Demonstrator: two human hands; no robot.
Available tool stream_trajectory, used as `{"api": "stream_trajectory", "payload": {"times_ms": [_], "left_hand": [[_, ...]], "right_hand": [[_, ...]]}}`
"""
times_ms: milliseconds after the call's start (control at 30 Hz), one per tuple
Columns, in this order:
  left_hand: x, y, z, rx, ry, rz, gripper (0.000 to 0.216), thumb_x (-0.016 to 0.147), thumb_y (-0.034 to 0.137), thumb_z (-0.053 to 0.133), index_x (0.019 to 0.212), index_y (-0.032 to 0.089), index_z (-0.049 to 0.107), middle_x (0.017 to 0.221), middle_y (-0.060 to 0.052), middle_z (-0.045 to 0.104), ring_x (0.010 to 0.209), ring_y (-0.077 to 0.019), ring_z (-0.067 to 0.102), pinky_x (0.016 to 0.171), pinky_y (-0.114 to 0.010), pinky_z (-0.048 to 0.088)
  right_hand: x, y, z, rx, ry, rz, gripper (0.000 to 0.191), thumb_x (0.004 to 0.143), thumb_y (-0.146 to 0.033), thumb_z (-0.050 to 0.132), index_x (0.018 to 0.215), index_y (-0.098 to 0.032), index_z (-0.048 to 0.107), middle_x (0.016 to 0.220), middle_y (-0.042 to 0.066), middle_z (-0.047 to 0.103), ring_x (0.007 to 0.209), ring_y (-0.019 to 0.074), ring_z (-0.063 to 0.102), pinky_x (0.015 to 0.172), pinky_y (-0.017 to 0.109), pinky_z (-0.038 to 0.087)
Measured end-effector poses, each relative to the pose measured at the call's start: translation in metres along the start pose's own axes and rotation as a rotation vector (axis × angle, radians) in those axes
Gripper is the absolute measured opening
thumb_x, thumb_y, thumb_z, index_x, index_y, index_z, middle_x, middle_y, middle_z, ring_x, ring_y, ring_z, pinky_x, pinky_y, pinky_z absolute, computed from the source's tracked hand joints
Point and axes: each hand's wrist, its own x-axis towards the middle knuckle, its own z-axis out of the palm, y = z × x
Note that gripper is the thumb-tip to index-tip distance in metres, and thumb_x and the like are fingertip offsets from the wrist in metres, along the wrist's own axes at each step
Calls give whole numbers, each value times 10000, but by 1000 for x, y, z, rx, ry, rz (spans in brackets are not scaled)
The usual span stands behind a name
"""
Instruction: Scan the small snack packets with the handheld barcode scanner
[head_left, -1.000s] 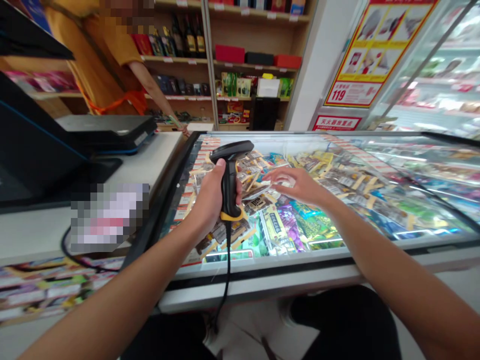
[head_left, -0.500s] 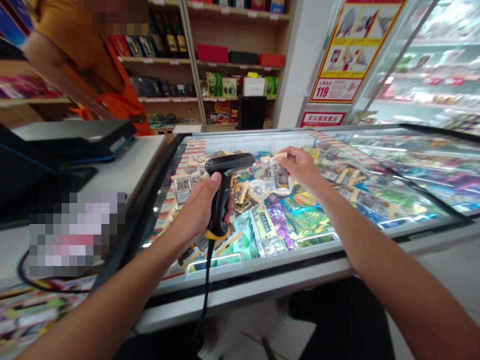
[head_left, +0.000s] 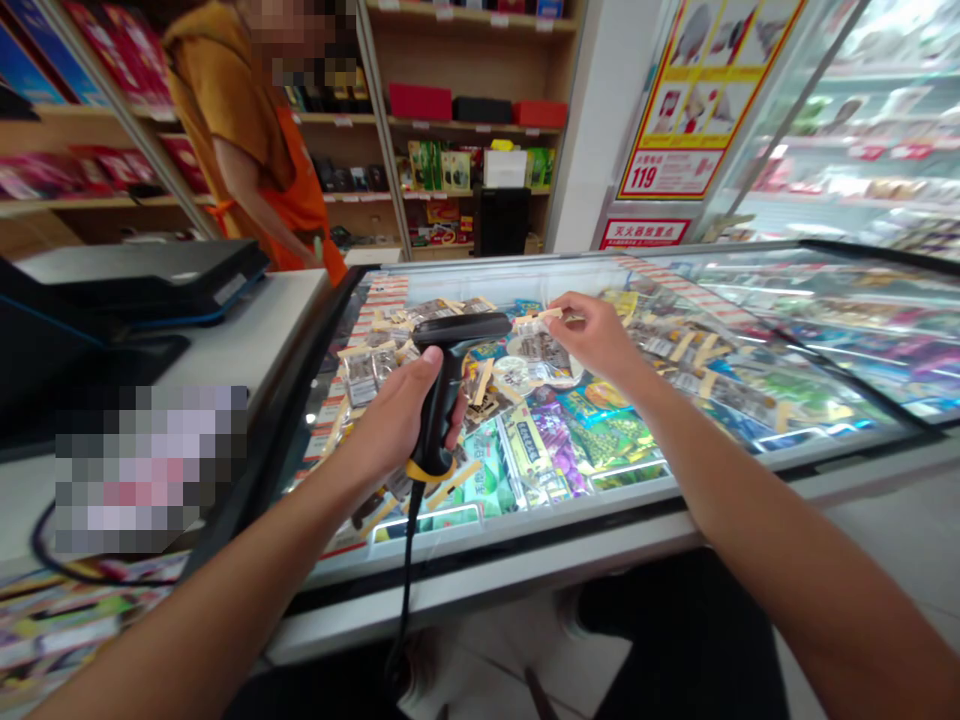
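A black cable is hanging over the white front edge of a glass-topped case, running up to a black scanner with a yellow collar at its foot. The left hand is gripping the scanner's handle, fingers wrapped around it and thumb near the top, and is holding it roughly upright above the case. The right hand is pinching the pale top strip of a brown packet, which is facing the scanner's head from just beside it. A green packet is lying nearer the front edge. To the left, a bench is carrying a scale. Beyond, a person in an orange apron is standing by shelves, and a red and yellow poster is hanging to the right
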Motion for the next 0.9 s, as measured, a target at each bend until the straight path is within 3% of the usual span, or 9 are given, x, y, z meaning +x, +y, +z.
{"api": "stream_trajectory", "payload": {"times_ms": [133, 300, 367, 433, 533, 700, 800, 900], "left_hand": [[0, -2, -1, 1, -3, -6, 581, 876, 739, 535, 706, 184, 549, 580, -18, 585, 421, -106, 506, 376, -208, 383], [-1, 1, 0, -32, 50, -23, 574, 861, 744, 556, 721, 187, 538, 582, -15, 596, 395, -103, 503, 364, -207, 375], [-1, 3, 0, -46, 75, -15, 567, 844, 748, 581, 747, 190, 537, 583, -8, 596, 391, -104, 504, 358, -205, 367], [-1, 5, 0, -55, 96, -14, 564, 842, 748, 588, 769, 190, 546, 581, -4, 592, 396, -105, 506, 362, -203, 367], [0, 6, -1, -54, 106, -23, 565, 855, 747, 571, 784, 187, 566, 578, -8, 589, 400, -107, 510, 364, -202, 366], [1, 4, -3, -52, 104, -11, 564, 863, 748, 559, 774, 191, 574, 560, -12, 592, 391, -113, 513, 355, -209, 362], [2, 3, -4, -50, 101, -5, 567, 872, 745, 548, 768, 189, 581, 565, -18, 604, 389, -111, 515, 355, -211, 358], [2, 2, -5, -50, 93, 7, 574, 874, 745, 547, 755, 185, 584, 559, -18, 598, 390, -110, 514, 357, -213, 357]], "right_hand": [[6, 9, -9, -123, 3, -12, 177, 859, -351, 623, 898, -200, 706, 776, 35, 684, 694, 187, 611, 699, 327, 506], [15, 50, -53, -501, -69, 158, 66, 811, -200, 648, 777, -203, 704, 658, 43, 620, 624, 211, 558, 704, 377, 466], [17, 67, -69, -662, -60, 208, 58, 786, -159, 671, 754, -186, 711, 686, 79, 625, 693, 252, 591, 788, 442, 475], [17, 75, -73, -769, -2, 121, 89, 780, -151, 689, 845, -162, 748, 793, 131, 655, 858, 325, 628, 905, 535, 464], [12, 61, -51, -691, -27, -172, 291, 822, -185, 693, 1105, -191, 761, 1031, 157, 674, 1083, 370, 610, 1034, 601, 442], [-12, 5, 17, -341, -428, -486, 474, 935, -204, 640, 1392, -331, 633, 1321, 103, 604, 1282, 310, 562, 1146, 547, 432], [-22, -14, 38, -262, -504, -543, 343, 971, -177, 578, 1254, -324, 703, 1277, 88, 631, 1242, 278, 591, 1147, 545, 435], [-24, -21, 37, -165, -463, -533, 213, 981, -196, 562, 1067, -276, 740, 1186, 90, 675, 1190, 259, 623, 1111, 522, 472]]}}
